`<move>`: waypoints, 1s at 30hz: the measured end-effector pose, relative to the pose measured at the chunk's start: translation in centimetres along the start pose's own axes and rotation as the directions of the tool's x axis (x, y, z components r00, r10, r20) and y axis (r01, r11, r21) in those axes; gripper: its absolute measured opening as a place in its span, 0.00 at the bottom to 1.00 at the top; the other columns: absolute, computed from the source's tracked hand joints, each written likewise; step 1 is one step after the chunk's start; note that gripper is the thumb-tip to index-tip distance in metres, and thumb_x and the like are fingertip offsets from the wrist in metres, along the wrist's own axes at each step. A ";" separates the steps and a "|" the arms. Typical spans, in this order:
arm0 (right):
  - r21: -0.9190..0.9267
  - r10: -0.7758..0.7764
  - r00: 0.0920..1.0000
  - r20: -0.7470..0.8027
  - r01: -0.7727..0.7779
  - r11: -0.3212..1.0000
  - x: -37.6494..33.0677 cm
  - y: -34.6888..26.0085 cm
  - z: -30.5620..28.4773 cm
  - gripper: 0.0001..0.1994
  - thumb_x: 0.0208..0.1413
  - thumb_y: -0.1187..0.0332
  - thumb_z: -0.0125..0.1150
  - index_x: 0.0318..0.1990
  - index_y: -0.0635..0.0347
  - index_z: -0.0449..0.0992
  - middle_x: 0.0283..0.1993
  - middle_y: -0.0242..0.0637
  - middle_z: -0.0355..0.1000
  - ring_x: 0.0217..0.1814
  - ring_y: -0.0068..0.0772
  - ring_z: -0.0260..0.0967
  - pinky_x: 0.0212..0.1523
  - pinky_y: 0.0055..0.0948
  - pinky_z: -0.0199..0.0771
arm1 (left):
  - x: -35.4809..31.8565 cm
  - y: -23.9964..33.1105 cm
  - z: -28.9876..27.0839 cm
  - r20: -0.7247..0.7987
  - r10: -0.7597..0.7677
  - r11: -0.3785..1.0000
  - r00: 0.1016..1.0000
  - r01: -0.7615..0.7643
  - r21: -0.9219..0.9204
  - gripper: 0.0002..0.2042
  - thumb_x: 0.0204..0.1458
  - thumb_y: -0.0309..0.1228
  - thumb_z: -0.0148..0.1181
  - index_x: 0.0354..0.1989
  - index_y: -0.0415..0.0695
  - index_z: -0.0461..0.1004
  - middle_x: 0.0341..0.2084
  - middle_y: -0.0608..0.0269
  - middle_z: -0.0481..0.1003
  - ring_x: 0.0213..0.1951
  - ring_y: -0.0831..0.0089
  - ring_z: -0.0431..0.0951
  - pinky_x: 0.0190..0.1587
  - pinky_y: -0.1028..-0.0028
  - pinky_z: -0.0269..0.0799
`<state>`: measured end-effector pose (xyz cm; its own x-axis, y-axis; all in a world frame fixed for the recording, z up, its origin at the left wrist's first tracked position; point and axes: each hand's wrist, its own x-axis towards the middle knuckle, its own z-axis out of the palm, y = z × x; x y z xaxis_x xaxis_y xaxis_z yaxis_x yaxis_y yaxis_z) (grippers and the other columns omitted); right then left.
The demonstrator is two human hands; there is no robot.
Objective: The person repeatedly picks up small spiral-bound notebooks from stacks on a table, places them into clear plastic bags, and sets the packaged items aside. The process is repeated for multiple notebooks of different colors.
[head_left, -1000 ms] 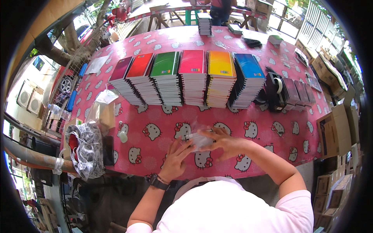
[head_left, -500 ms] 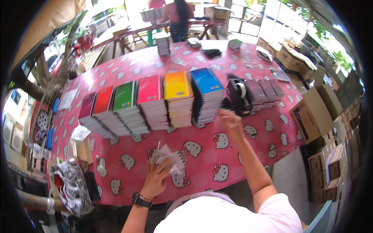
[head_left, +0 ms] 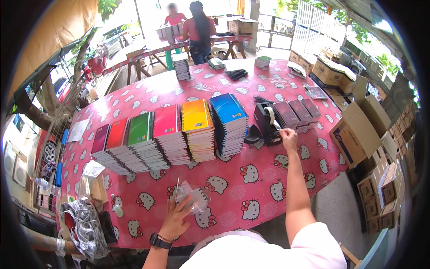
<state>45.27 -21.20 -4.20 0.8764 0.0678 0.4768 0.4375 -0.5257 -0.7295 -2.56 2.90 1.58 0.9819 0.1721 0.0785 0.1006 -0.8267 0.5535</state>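
My left hand (head_left: 176,219) holds a small spiral notebook (head_left: 199,197) in loose clear plastic near the front of the table. Its fingers lie over the packet, and a thin upright edge shows beside them. On the right, my right hand (head_left: 290,138) is pinched closed at the front of a black tape dispenser (head_left: 264,127), on the end of the tape (head_left: 277,126). Across the middle stand stacks of spiral notebooks with purple, red, green, pink, yellow and blue covers (head_left: 228,107).
Dark-covered packs (head_left: 289,114) stand right of the dispenser. An open carton (head_left: 358,134) and more boxes sit beyond the table's right edge. A plastic-wrapped bundle (head_left: 83,224) and a small bottle (head_left: 118,210) are at left. Two people (head_left: 199,31) work at a far table.
My right hand has moved right, from in front of the blue stack to the tape dispenser, and now pinches there. My left hand stays with the wrapped notebook. The view has shifted slightly.
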 end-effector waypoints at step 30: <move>0.466 -0.542 0.213 0.813 0.322 0.824 -16.6 -23.7 -0.5 0.14 0.37 0.61 0.71 0.31 0.57 0.79 0.31 0.40 0.71 0.34 0.40 0.69 0.34 0.33 0.69 | -0.3 0.1 1.5 -0.395 -0.053 0.973 0.917 0.137 0.187 0.33 0.33 0.39 0.69 0.55 0.59 0.69 0.67 0.61 0.43 0.67 0.48 0.35 0.63 0.45 0.34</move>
<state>20.27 -10.32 5.46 0.1130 0.9887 0.0988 0.7368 -0.0167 -0.6759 -2.56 1.93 0.35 0.8317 0.4137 0.3704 0.2626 -0.8808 0.3941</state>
